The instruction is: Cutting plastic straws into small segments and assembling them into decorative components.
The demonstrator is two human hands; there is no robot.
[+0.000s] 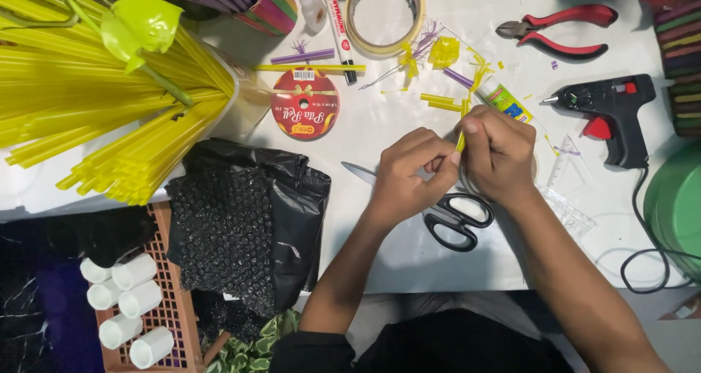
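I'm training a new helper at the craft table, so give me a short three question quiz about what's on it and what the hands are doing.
1. True or false: both hands pinch one short yellow plastic straw piece.
2. Which tool lies partly under the hands? A) black-handled steel scissors B) red-handled pliers C) black hot-glue gun with red trigger
3. Fill in: the big bundle of long yellow plastic straws lies at the table's ___ side in the head view.

Key
1. True: the left hand and right hand meet on it.
2. A
3. left
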